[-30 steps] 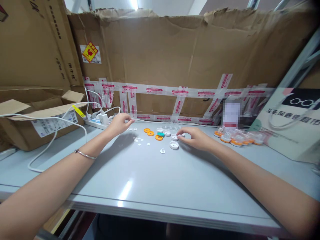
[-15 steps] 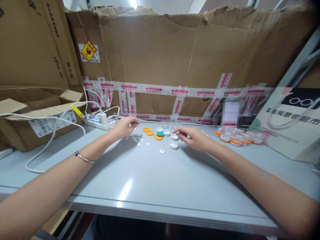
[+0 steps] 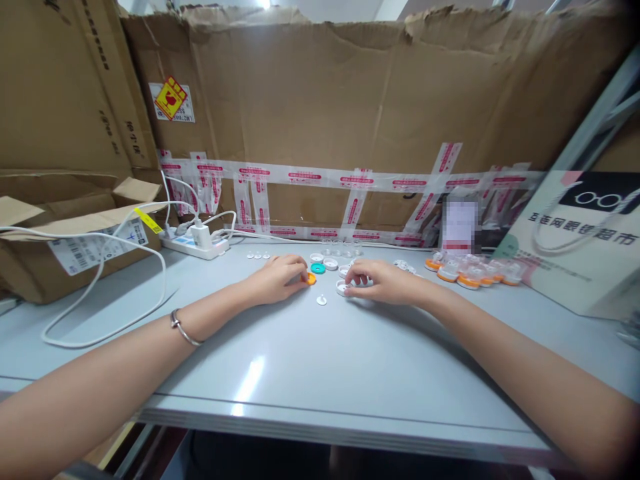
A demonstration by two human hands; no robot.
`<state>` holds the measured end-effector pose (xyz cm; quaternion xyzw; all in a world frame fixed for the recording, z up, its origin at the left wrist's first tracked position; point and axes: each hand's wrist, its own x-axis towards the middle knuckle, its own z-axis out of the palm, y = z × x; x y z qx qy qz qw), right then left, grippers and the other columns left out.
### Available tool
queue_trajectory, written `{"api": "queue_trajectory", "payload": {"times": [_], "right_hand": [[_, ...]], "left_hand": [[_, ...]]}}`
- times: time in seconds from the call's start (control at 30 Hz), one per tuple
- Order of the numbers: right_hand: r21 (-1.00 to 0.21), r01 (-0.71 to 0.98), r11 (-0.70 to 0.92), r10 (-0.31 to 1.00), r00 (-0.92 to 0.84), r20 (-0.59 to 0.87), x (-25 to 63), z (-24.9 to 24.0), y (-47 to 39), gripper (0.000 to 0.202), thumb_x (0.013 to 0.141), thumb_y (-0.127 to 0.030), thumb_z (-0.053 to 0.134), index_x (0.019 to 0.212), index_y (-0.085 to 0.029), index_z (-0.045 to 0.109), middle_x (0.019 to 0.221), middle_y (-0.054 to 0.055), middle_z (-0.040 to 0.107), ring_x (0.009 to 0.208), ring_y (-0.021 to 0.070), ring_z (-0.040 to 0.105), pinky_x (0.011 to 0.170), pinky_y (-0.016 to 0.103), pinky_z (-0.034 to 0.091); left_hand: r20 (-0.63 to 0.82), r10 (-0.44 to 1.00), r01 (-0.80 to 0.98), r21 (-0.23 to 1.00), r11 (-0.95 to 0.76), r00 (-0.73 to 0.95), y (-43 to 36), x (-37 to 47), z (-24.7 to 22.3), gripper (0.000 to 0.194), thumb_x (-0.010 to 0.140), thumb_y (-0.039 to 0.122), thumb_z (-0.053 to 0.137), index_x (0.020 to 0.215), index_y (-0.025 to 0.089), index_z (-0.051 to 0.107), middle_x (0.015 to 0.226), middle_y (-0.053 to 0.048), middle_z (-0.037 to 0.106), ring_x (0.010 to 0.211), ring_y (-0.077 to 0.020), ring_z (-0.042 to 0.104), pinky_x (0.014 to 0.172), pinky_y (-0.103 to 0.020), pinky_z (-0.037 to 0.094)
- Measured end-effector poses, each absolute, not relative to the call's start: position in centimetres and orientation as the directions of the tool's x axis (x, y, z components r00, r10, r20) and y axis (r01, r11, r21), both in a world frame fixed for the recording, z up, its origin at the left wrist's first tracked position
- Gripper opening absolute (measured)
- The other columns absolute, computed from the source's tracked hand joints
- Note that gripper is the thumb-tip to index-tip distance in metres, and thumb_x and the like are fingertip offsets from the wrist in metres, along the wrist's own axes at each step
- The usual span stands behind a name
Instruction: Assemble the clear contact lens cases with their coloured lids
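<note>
My left hand (image 3: 281,279) rests low over the table with its fingertips closed on an orange ring (image 3: 311,279); the other orange rings are hidden behind this hand. My right hand (image 3: 383,281) has its thumb and fingers around the nearest white round cap (image 3: 342,288), which lies on the table. Between the hands is a teal ring (image 3: 318,268), with another white cap (image 3: 331,265) beside it. A small white disc with a peg (image 3: 321,301) lies in front, and several clear cups (image 3: 341,248) stand behind.
Several clear-topped pieces with orange or white bases (image 3: 469,280) sit at the right beside a paper bag (image 3: 585,247). A power strip (image 3: 195,247) with white cables and an open carton (image 3: 75,233) are at the left. A large cardboard box (image 3: 300,100) closes off the back.
My left hand has come right and nearer, from behind the small white discs onto an orange ring. My right hand has shifted from a farther white cap to the nearest one.
</note>
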<state>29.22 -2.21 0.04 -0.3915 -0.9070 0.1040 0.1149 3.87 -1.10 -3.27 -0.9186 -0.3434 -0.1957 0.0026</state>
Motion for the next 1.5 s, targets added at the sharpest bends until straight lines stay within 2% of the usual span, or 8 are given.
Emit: {"api": "queue_trajectory", "payload": {"times": [0.23,0.43,0.6,0.77,1.0,1.2,1.4,1.5], "right_hand": [[-0.304,0.709,0.636,0.760,-0.643,0.093,29.3,0.9,-2.7,0.036,0.074,-0.052,0.053,0.086,-0.019,0.060,0.085,0.005,0.059,0.078,0.0171,0.051,0.068,0.028,0.037],[-0.292,0.710,0.641,0.756,-0.649,0.083,29.5,0.9,-2.7,0.034,0.072,-0.049,0.056,0.089,-0.020,0.059,0.095,0.006,0.058,0.085,0.0197,0.052,0.075,0.031,0.039],[-0.311,0.697,0.646,0.749,-0.657,0.085,29.7,0.6,-2.4,0.036,0.072,-0.051,0.056,0.091,-0.020,0.059,0.099,0.006,0.058,0.089,0.0206,0.052,0.079,0.032,0.039],[-0.301,0.703,0.644,0.751,-0.656,0.075,29.6,0.6,-2.4,0.038,0.072,-0.052,0.056,0.091,-0.020,0.059,0.097,0.006,0.059,0.089,0.0205,0.052,0.078,0.031,0.039],[-0.284,0.716,0.638,0.757,-0.650,0.066,29.5,0.6,-2.5,0.033,0.074,-0.048,0.055,0.090,-0.019,0.059,0.095,0.006,0.060,0.085,0.0195,0.053,0.074,0.030,0.039],[-0.298,0.720,0.626,0.767,-0.638,0.068,29.6,0.6,-2.6,0.035,0.073,-0.048,0.055,0.093,-0.020,0.059,0.096,0.006,0.060,0.087,0.0199,0.053,0.075,0.030,0.040],[-0.296,0.713,0.636,0.761,-0.642,0.088,29.6,0.8,-2.6,0.032,0.074,-0.047,0.055,0.091,-0.021,0.060,0.094,0.005,0.061,0.086,0.0191,0.054,0.074,0.030,0.040],[-0.297,0.706,0.643,0.761,-0.633,0.144,29.6,0.8,-2.6,0.030,0.075,-0.047,0.054,0.088,-0.021,0.060,0.091,0.004,0.062,0.084,0.0186,0.054,0.074,0.029,0.040]], "left_hand": [[0.351,0.722,0.682,0.254,-0.686,0.596,-1.1,4.0,-3.4,0.013,0.085,0.029,0.047,0.083,0.019,0.054,0.090,-0.003,0.062,0.087,-0.0187,0.056,0.082,-0.035,0.036],[0.451,0.611,0.440,0.431,-0.788,0.651,-2.9,4.3,-1.9,0.011,0.086,0.027,0.046,0.085,0.018,0.052,0.103,-0.005,0.061,0.097,-0.0161,0.055,0.087,-0.031,0.038],[0.384,0.557,0.430,0.369,-0.824,0.737,-4.0,4.9,-1.8,0.012,0.086,0.029,0.047,0.091,0.020,0.053,0.105,-0.003,0.061,0.100,-0.0167,0.053,0.091,-0.034,0.032],[0.345,0.603,0.500,0.346,-0.794,0.719,-3.8,5.0,-2.4,0.030,0.083,0.039,0.051,0.109,0.024,0.048,0.110,-0.002,0.059,0.106,-0.0185,0.051,0.094,-0.036,0.028],[0.342,0.626,0.537,0.324,-0.779,0.701,-3.5,4.8,-2.4,0.036,0.081,0.045,0.052,0.111,0.024,0.050,0.111,-0.004,0.060,0.106,-0.0203,0.051,0.096,-0.038,0.027],[0.391,0.668,0.621,0.258,-0.740,0.634,-2.3,2.8,-0.5,0.020,0.085,0.030,0.045,0.097,0.020,0.058,0.102,-0.005,0.063,0.095,-0.0173,0.056,0.085,-0.030,0.038],[0.119,0.806,0.799,0.110,-0.591,0.580,-0.9,-0.9,1.3,0.018,0.076,0.024,0.049,0.085,0.019,0.064,0.089,-0.004,0.065,0.078,-0.0174,0.058,0.068,-0.025,0.041],[0.074,0.883,0.879,0.089,-0.469,0.464,-0.4,-3.1,2.3,0.016,0.070,0.022,0.050,0.077,0.020,0.065,0.080,-0.003,0.067,0.073,-0.0171,0.058,0.061,-0.022,0.040]]}}
